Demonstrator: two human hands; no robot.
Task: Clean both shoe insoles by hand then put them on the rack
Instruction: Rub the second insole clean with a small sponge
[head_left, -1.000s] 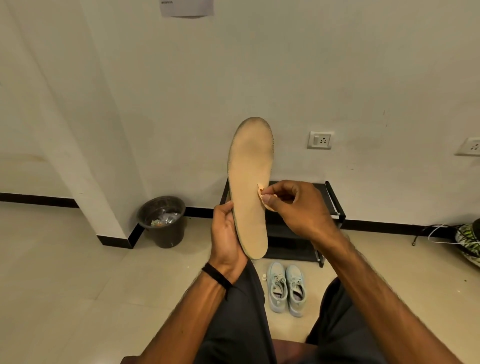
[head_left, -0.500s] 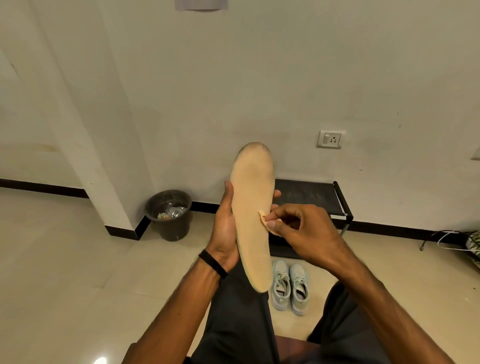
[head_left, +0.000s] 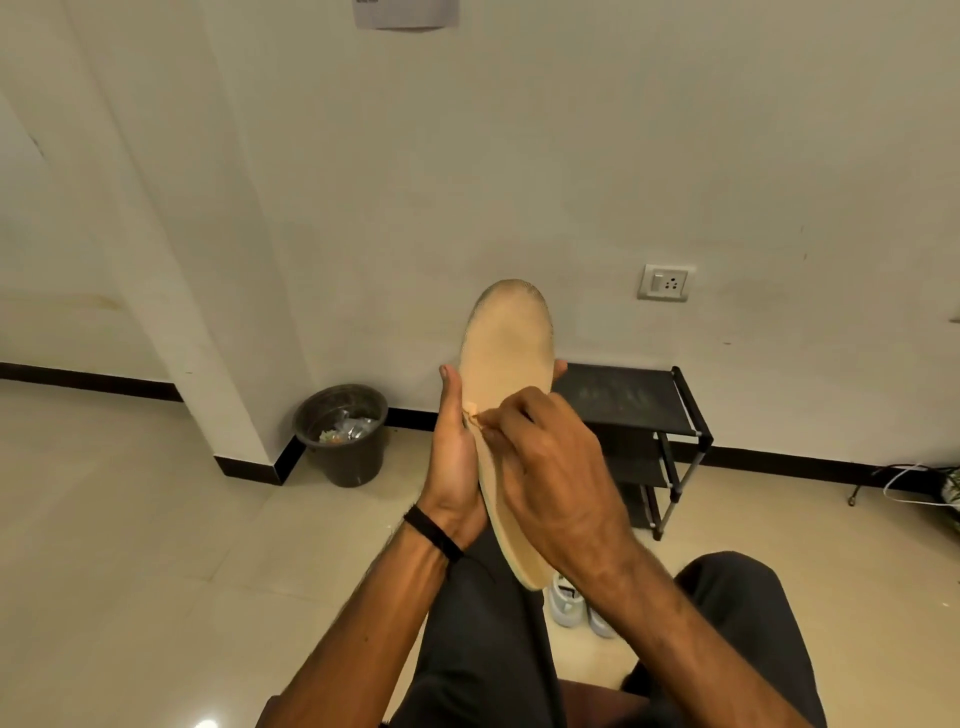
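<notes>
Insole (head_left: 506, 358) held upright in front of the person, toe end up, heel end down over the lap, tan face toward the camera w/ a darker worn patch at the toe. It sits between the two hands, approx. centre of view, in front of the rack.

Rack (head_left: 636, 400): black, low, against the wall behind the insole, top shelf dusty, lower shelves partly hidden by the right forearm. Bin (head_left: 341, 434): dark, round, on the floor at the pillar corner, left of the hands, w/ crumpled litter inside. Shoes (head_left: 574, 605): pale pair on the floor below the insole heel, mostly hidden by the right wrist.

Left hand (head_left: 454, 462): wraps the insole's left edge from behind, palm along the edge, thumb straight up beside it, a fingertip showing past the right edge. So it grips the insole, fingers curled round the back. Forearm rises from bottom left, black band (head_left: 434, 532) on the wrist.

Right hand (head_left: 545, 467): lies across the insole's middle, back of hand toward the camera, fingers curled inward, tips pinching a small tan scrap (head_left: 471, 418) against the insole's left edge, just beside the left thumb. What the scrap is, can't tell. Forearm comes in from bottom right.

Socket (head_left: 665, 283): white, on the wall above the rack.
</notes>
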